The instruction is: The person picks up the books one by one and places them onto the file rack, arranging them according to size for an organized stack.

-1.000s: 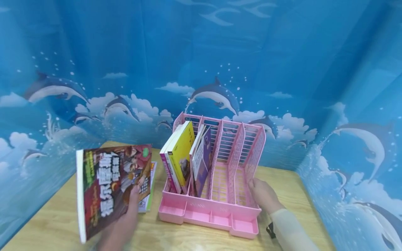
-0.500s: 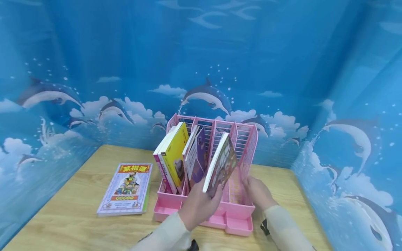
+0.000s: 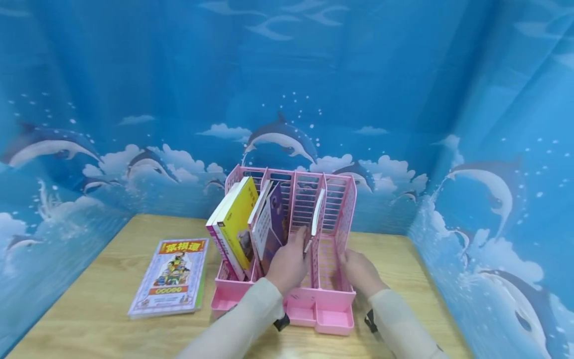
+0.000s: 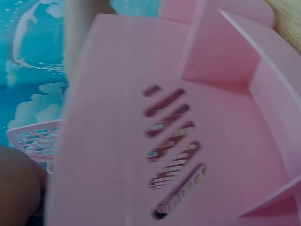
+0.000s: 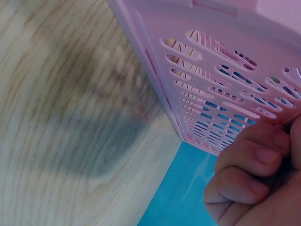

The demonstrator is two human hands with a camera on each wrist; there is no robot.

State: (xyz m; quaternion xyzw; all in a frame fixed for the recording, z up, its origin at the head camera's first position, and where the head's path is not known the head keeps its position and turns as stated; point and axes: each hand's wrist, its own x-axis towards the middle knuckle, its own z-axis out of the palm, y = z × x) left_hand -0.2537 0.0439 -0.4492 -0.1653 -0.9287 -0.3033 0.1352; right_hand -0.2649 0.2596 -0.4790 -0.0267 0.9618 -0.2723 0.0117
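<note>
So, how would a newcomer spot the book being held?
On the wooden table stands a pink rack. At its third slot from the left is a pale-edged book. Unlike the yellow book and purple book, it is in the left grip.

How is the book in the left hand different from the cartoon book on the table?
The held book is nearly upright; the cartoon book lies flat. The left hand grips the held book; no hand touches the cartoon book. The held book shows mainly its white edge, the cartoon book its colourful cover. Both are closed.
</note>
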